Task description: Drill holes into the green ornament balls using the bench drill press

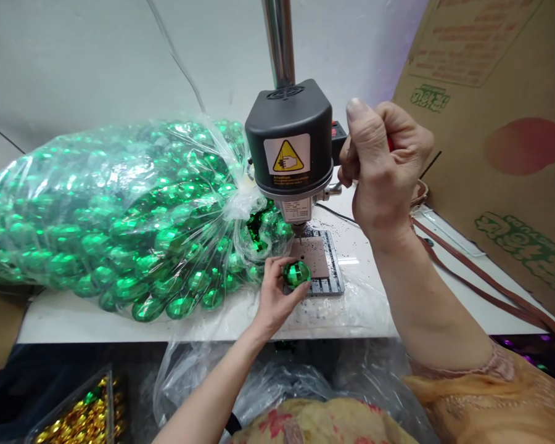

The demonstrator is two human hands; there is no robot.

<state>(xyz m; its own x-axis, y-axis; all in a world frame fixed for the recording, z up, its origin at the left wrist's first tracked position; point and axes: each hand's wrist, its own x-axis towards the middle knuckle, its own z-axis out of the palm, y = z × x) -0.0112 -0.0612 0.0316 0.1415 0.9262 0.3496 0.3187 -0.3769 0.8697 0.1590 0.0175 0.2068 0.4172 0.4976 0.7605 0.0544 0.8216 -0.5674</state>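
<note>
Closest to me is my right hand [385,163], up high, with its fingers wrapped around a red handle [390,143] that they mostly hide. Below it, my left hand [275,291] pinches a shiny green ball [297,274] at the front of the tan pad [322,256] under the drill [289,132]. I can't tell if the ball touches the pad. It is round and smooth, so it could roll if my pinch is weak. Those fingers are near the thin bit [300,239], so a slip could hurt them. Loose plastic could get caught if it comes too close. I count two hands, one held ball, one drill, one big clear bag [97,209] on the surface [87,319], and one printed box [504,191]. The bag's green balls are too many to count.
</note>
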